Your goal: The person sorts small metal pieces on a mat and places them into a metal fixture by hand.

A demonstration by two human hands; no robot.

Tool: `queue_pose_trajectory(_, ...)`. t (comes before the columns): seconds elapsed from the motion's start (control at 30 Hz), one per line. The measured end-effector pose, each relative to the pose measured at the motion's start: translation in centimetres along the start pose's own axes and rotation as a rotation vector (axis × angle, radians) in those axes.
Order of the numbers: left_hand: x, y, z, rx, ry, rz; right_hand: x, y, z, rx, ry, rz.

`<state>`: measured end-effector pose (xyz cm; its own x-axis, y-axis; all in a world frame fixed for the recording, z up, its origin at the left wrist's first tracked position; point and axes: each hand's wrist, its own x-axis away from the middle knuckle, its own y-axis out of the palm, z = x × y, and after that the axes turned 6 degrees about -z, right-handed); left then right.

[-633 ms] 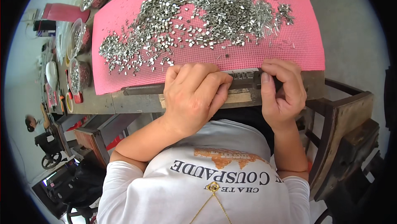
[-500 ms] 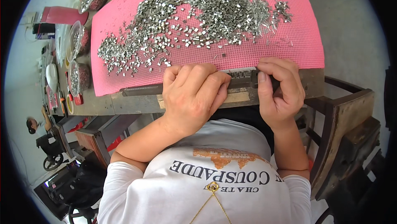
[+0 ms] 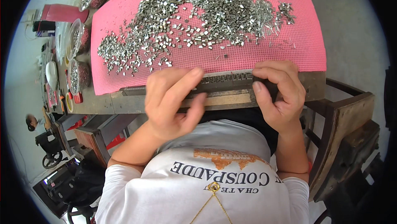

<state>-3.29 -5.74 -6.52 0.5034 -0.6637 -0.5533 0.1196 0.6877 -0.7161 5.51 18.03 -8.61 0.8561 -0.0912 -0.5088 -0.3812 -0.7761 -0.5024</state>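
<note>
The right hand [image 3: 278,94] is closed around the right end of a long dark metal bar [image 3: 225,80], with the thumb pressed on its near face and the fingers curled over the top. The left hand [image 3: 171,102] is held over the middle of the same bar, its fingers loosely bent and slightly blurred; whether anything is pinched between the fingertips cannot be told. The bar is laid along the near edge of the desk [image 3: 99,104], parallel to that edge, and a row of small metal pieces is seen packed along its top (their exact shape is too small to be made out). A pale wooden strip [image 3: 227,99] is seen just beneath the bar, against the desk's front edge.

Just beyond the bar, a pink mesh mat [image 3: 306,42] is spread over most of the desk, reaching towards the far edge. A wide scatter of small silver metal clips [image 3: 194,21] is strewn over the mat, densest towards the far side and thinner near the bar. A few stray clips are found close to the bar between the two hands.

Along the left edge of the desk, clear plastic bowls [image 3: 76,38] filled with more metal pieces are lined up, and a red box [image 3: 64,13] is set near the far left corner
</note>
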Motion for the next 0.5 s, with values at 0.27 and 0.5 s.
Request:
queue_pose_trajectory(0.27,4.7,-4.4,-3.0,-0.143,-0.087,-0.088,0.5,-1.5,-0.8,0.136,0.058,-0.149)
queue_pose_trajectory(0.5,6.2,-3.8,-4.1,-0.035,-0.036,0.014,1.1,-1.3,0.5,0.182,-0.099,-0.12)
